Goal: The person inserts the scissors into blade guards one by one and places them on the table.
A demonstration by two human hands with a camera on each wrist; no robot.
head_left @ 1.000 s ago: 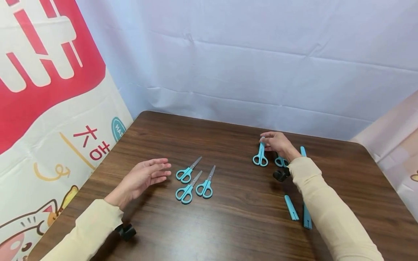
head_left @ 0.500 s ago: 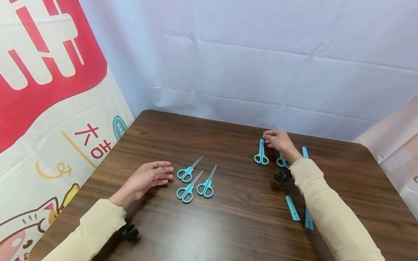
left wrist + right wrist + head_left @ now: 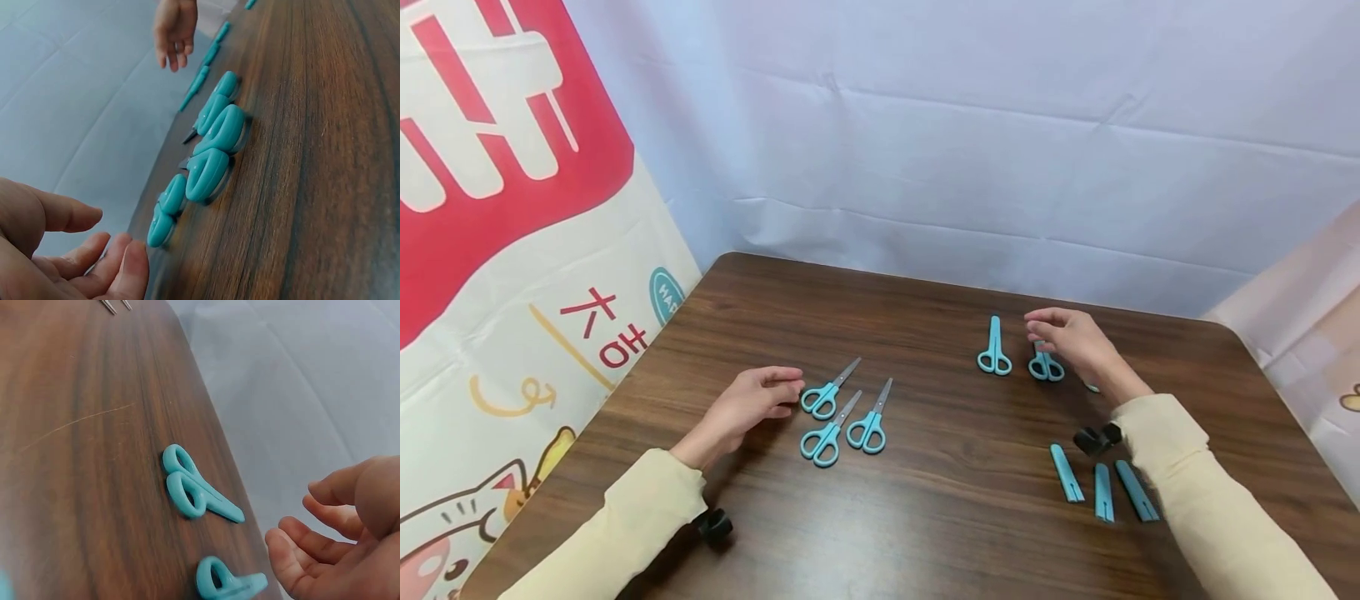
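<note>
My left hand [image 3: 748, 408] hovers at the left with loosely bent fingers, holding nothing. Its fingertips are right at the handles of the nearest teal-handled scissors [image 3: 820, 402]. Two more scissors lie beside these, one in front [image 3: 822, 444] and one to the right [image 3: 867, 432], all with bare blades. My right hand [image 3: 1071, 337], empty and with relaxed fingers, is above the back right of the table. Beneath it lie sheathed scissors [image 3: 1046, 367], their cover partly hidden by the fingers. To its left is another sheathed pair [image 3: 995, 350]. Behind the wrist only a sliver of a third teal item shows.
Three loose teal blade covers, left [image 3: 1067, 473], middle [image 3: 1103, 493] and right [image 3: 1137, 492], lie at the front right of the brown wooden table [image 3: 940, 517]. Pale cloth [image 3: 925, 150] hangs behind the table, and a printed sheet [image 3: 550, 275] hangs at the left.
My right hand lets go of the left sheathed scissors, which now lie on the table, and moves right and toward me. My left hand shifts slightly right, closer to the bare scissors.
</note>
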